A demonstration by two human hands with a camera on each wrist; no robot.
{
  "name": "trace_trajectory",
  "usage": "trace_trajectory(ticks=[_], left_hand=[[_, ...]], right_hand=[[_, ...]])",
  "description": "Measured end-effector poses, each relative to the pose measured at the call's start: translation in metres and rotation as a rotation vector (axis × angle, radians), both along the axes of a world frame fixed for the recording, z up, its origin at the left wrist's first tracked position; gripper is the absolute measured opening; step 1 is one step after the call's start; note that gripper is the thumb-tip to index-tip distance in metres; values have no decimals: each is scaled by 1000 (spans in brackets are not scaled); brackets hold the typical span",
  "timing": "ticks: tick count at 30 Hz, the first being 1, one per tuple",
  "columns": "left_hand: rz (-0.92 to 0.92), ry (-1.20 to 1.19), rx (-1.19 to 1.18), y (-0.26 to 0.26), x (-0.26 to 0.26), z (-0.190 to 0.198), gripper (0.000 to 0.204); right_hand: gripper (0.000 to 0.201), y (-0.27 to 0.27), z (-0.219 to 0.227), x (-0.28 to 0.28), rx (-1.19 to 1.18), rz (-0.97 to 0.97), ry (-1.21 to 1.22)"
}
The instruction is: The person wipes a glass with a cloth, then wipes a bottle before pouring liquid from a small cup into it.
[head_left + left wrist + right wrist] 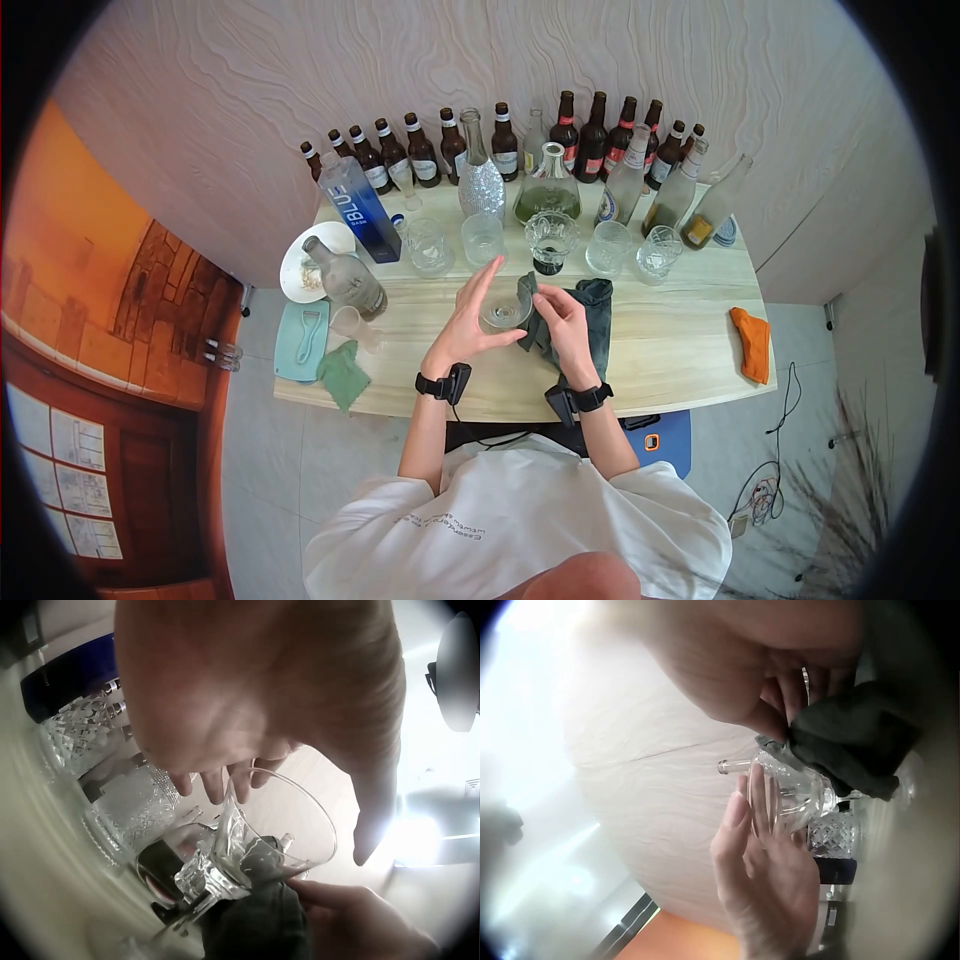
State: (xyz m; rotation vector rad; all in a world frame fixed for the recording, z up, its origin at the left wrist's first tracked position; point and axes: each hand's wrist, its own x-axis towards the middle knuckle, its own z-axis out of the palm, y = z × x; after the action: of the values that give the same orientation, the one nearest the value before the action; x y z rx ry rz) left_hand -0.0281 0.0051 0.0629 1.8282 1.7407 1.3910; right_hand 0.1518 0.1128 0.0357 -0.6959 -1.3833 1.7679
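A clear stemmed glass with a wide, flared bowl (311,851) is between my two hands above the table. My right hand (570,332) pinches a dark green cloth (847,742) against the glass's rim, and the rest of the cloth (597,310) hangs down to the table. On the other side, my left hand (468,325) has its fingers straight and its thumb spread apart, beside the bowl. In the right wrist view, the left palm (780,877) faces the glass. Part of the bowl is hidden by the cloth.
Behind the hands stand several tumblers, including a frosted one (483,240), and a dark-footed glass bowl (551,235). Brown bottles (592,140) line the wall. At left are a blue bottle (362,215), a grey bottle (345,280) and a green cloth (344,375); an orange cloth (750,345) lies right.
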Motion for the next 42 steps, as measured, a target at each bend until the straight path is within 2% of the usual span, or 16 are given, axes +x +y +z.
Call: trace_trajectory(ticks=[4, 7, 13, 16, 19, 22, 28, 34, 39, 42], left_hand=[[193, -88, -64, -2, 16, -1, 132], [197, -191, -44, -4, 22, -7, 130], [5, -257, -37, -1, 14, -11, 125], [-10, -185, -50, 1, 17, -12, 123], [27, -239, -52, 4, 21, -15, 121], [37, -439, -43, 5, 26, -20, 119], [60, -427, -33, 3, 26, -23, 111], [28, -435, -43, -2, 20, -28, 94], [18, -451, -132, -5, 17, -28, 100], [7, -456, -128, -6, 15, -30, 110]], right_hand=[[29, 0, 13, 1, -6, -74, -1], [30, 1, 18, 2, 2, -86, 26], [30, -1, 1, -1, -13, 22, 0], [28, -6, -10, -2, -17, 81, -21], [27, -7, -21, -2, -38, 100, -15], [28, -8, -19, 1, -16, 82, -18], [31, -4, 3, 7, -1, -54, -42], [32, 1, 7, 10, 0, -50, -12], [31, -9, -12, 9, 7, 27, -24], [31, -13, -13, 14, -45, 86, -157]])
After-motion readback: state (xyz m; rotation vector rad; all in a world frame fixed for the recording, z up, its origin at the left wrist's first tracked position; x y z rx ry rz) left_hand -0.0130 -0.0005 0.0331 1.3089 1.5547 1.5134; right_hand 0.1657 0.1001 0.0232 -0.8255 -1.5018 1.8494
